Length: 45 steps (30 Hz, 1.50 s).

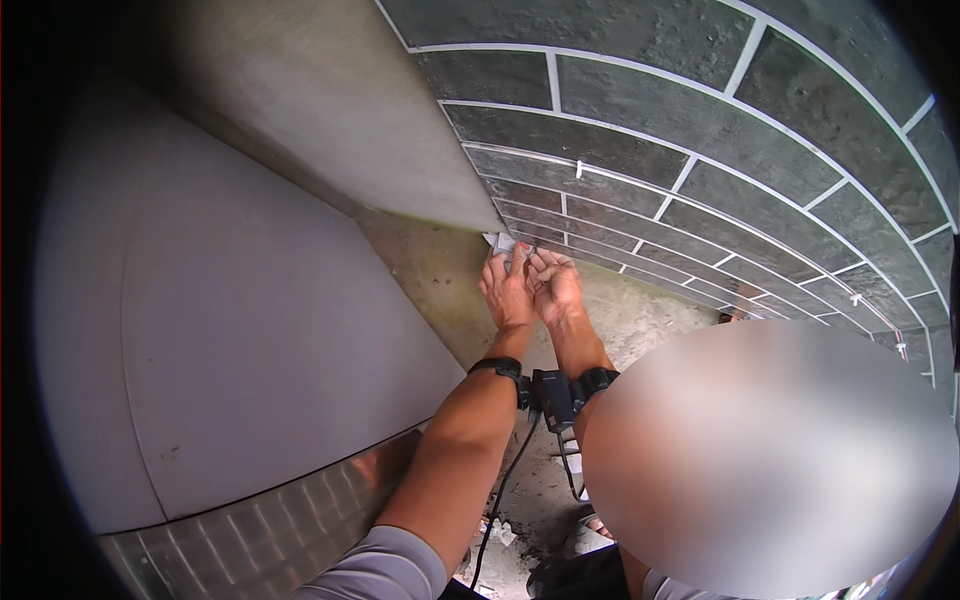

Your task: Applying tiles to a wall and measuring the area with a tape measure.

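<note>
Our left hand (pixel 508 290) and right hand (pixel 558 285) are close together, low in the corner where a dark grey brick-patterned wall with white joints (pixel 640 85) meets a smooth pale grey wall (pixel 340 110). A small, white, angular piece (pixel 499 241) shows at our left fingertips, near that corner; we cannot tell whether either hand grips it. Our right fingers curl inward.

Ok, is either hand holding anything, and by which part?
Cannot be told: the left hand and right hand are close together by a small white object, but any grip is too small to make out.
</note>
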Available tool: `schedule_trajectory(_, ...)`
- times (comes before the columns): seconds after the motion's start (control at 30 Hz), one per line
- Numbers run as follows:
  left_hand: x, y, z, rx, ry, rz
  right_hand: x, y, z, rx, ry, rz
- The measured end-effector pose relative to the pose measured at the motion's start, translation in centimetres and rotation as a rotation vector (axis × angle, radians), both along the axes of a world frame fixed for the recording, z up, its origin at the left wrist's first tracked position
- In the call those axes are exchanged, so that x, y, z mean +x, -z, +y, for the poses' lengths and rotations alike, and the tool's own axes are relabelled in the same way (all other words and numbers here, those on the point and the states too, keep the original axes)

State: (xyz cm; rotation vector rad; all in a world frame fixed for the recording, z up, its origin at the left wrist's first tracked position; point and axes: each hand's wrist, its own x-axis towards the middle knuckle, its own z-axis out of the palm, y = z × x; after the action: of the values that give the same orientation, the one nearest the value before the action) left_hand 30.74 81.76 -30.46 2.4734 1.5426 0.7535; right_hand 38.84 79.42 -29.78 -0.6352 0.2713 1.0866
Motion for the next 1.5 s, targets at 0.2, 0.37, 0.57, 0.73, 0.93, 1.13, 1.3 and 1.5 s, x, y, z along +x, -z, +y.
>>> schedule_trajectory(0.2,1.2,-2.4,2.9,-0.079,-0.195,-0.204,-0.5,-1.2,-0.3,-0.040,-0.003,-0.003)
schedule_trajectory(0.37,1.3,-0.8,3.7,-0.108,-0.188,-0.169,-0.5,-1.0,0.1,-0.043,0.007,0.031)
schedule_trajectory(0.57,2.4,-0.8,3.0,-0.145,-0.213,-0.238,-0.1,0.3,0.2,0.036,0.017,-0.002)
schedule_trajectory(0.73,2.4,-0.7,3.1,-0.128,-0.229,-0.292,-0.2,0.4,0.6,0.014,0.021,0.027)
schedule_trajectory(0.93,2.4,-1.0,2.9,-0.172,-0.265,-0.286,-0.3,0.3,0.6,-0.033,0.030,0.040)
schedule_trajectory(1.13,2.3,-0.9,3.0,-0.165,-0.230,-0.320,-0.1,0.9,0.7,-0.015,0.019,0.052)
schedule_trajectory(1.3,2.3,-0.7,3.2,-0.160,-0.244,-0.321,-0.3,0.8,0.8,-0.038,0.017,0.049)
schedule_trajectory(1.5,2.2,-0.9,3.5,-0.248,-0.241,-0.263,-0.5,0.2,0.9,-0.065,0.043,0.058)
